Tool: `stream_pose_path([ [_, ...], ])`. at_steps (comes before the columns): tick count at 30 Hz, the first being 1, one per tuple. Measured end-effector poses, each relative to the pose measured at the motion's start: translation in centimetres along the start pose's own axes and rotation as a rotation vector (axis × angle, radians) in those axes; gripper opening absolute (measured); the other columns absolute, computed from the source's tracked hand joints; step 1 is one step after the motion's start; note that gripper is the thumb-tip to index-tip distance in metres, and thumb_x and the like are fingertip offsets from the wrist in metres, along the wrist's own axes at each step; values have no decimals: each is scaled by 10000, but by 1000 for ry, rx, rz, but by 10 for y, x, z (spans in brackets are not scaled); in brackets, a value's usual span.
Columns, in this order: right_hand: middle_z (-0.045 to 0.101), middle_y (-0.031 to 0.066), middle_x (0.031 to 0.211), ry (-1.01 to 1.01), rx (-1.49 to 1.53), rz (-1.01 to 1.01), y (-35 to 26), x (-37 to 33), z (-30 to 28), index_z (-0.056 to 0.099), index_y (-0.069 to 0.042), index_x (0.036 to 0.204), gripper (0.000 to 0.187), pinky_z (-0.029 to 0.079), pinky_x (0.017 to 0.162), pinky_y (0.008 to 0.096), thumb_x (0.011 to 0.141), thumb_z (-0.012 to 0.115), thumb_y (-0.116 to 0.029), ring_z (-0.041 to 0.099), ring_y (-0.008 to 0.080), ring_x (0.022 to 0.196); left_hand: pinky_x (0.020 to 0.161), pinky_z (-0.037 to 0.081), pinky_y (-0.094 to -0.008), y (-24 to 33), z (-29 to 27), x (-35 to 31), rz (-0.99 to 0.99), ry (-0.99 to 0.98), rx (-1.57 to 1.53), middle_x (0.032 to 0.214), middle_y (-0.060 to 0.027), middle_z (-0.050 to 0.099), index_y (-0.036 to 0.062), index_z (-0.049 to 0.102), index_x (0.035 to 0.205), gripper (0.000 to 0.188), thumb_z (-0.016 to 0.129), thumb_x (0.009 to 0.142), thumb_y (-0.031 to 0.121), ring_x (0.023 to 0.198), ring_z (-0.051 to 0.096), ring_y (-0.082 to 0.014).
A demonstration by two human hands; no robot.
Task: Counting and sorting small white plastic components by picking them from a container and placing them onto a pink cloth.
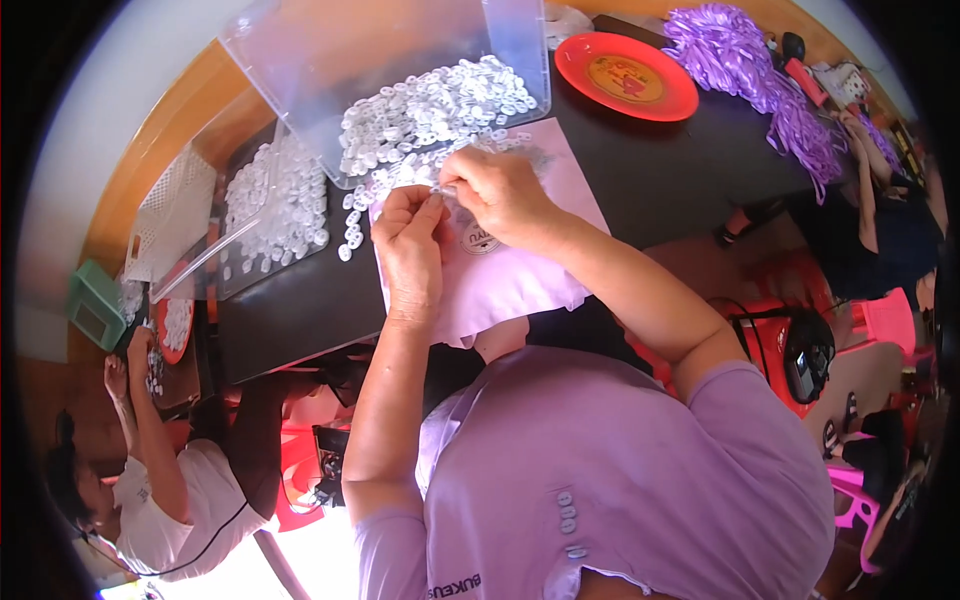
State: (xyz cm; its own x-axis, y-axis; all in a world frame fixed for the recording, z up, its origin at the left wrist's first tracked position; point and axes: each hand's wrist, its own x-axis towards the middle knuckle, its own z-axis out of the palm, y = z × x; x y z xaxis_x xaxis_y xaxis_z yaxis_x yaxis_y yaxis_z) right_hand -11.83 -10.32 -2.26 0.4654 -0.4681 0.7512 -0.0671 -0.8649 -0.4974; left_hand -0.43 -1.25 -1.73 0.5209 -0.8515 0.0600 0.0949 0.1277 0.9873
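My left hand [408, 240] and my right hand [500, 195] meet over a pink-purple cloth [530, 270] that hangs over the table's front edge. Fingertips of both hands pinch together at a small white plastic piece [440, 190], mostly covered by the fingers. Just beyond them, many small white oval pieces [430, 110] spill from a clear plastic bin [490, 30] lying with its opening toward me. Some loose pieces [350, 240] lie on the table left of the cloth.
Another clear bin of white pieces [275, 205] stands at left, near a green basket [95, 308]. A red plate [625, 75] and purple ribbon bundles [725, 50] lie to the right on the dark table [640, 170]. Other people [190, 500] work at the left and far right.
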Motion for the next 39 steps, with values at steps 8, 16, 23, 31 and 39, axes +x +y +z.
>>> stream_pose_path([
  [8, 618, 51, 727, -17, 144, 233, 2, 6, -15, 618, -33, 963, 115, 458, 596, 276, 848, 631, -31, 582, 135, 653, 488, 360, -206, -1, 6, -1, 49, 10, -17, 707, -13, 595, 14, 605, 895, 52, 593, 918, 59, 540, 479, -58],
  [16, 644, 88, 807, -148, -145, 243, 16, -20, -90, 601, -26, 917, 108, 497, 658, 302, 819, 616, 15, 644, 173, 716, 568, 419, -229, 1, -24, -14, 216, 0, 294, 722, -24, 572, -9, 590, 876, 52, 598, 891, 40, 612, 503, -85],
  [23, 646, 71, 862, -285, -351, 158, 18, -27, -91, 579, -61, 924, 178, 499, 677, 388, 766, 616, 11, 652, 251, 810, 606, 421, -280, -7, -22, -12, 308, -27, 469, 712, -53, 572, -19, 592, 852, 50, 612, 858, 27, 646, 493, -115],
  [31, 671, 83, 863, -491, -572, 31, 23, 22, -68, 621, -76, 843, 57, 481, 693, 440, 787, 617, -69, 648, 298, 813, 637, 434, -311, -4, -20, -18, 303, -17, 512, 769, -108, 567, -30, 575, 831, 55, 615, 840, 7, 670, 528, -190],
  [39, 682, 51, 860, -407, -449, 47, 44, 50, -33, 674, -127, 889, 100, 497, 697, 405, 817, 605, -121, 653, 278, 800, 623, 452, -335, 4, -19, -25, 432, 1, 584, 800, -129, 568, -16, 563, 857, 45, 604, 839, -20, 672, 553, -240],
])
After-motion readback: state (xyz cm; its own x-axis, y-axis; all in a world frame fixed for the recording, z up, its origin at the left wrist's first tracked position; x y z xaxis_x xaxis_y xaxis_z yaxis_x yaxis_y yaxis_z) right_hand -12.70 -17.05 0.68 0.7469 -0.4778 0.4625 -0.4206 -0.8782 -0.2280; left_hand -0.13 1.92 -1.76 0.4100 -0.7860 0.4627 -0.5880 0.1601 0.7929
